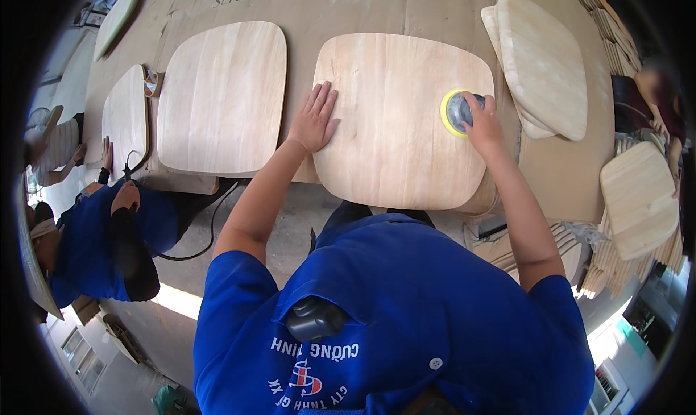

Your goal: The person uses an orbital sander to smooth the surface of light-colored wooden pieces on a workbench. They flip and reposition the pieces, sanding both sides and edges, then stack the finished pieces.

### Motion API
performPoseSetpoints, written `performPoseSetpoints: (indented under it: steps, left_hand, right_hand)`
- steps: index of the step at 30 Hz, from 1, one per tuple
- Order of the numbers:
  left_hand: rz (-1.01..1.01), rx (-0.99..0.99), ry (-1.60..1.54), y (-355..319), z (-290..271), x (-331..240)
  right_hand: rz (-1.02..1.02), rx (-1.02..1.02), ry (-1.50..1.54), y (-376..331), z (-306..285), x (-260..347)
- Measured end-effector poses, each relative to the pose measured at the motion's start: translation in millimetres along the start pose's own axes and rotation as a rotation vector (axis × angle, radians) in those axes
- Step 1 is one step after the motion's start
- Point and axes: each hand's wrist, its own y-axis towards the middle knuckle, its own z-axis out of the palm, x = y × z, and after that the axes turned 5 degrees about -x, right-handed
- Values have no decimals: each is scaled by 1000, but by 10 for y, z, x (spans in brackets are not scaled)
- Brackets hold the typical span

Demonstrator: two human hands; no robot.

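Note:
In front of me a pale wooden panel with rounded corners lies on the cardboard-covered table. Flat on its left edge rests my left hand, fingers stretched out. My right hand is wrapped round a sanding pad, a round dark one with a yellow rim, which sits on the panel near its right edge. The underside of the pad is hidden against the wood.
Another wooden panel lies to the left, and stacked panels lie to the right. Brown cardboard covers the table. A co-worker in blue handles a panel at far left. At far right a person stands by an upright panel.

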Motion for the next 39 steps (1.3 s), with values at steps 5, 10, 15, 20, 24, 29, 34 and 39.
performPoseSetpoints:
  steps: [5, 10, 15, 20, 24, 29, 34, 39]
  left_hand:
    - [46, 123, -34, -618, -207, -204]
    - [98, 257, -99, -926, -287, -546]
    - [224, 261, -125, -910, -290, -592]
    - [186, 369, -8, -1084, -430, -373]
    - [264, 380, -15, -1217, -456, -555]
    - [404, 405, -248, -1242, -358, -959]
    - [457, 481, -152, -1217, -378, -916]
    - [601, 538, -109, -949, -356, -1040]
  right_hand:
    - [32, -27, 38, 374, -9, 124]
    - [-117, -9, 51, 273, 170, 561]
    - [-214, 46, 88, 42, 248, 678]
    - [-142, 53, 24, -218, 98, 253]
    - [-50, 62, 35, -499, 3, -42]
    - [-76, 95, 95, -1089, 37, -35]
    - [-178, 142, 162, -1745, 90, 46]
    - [-37, 21, 180, -2202, 113, -139]
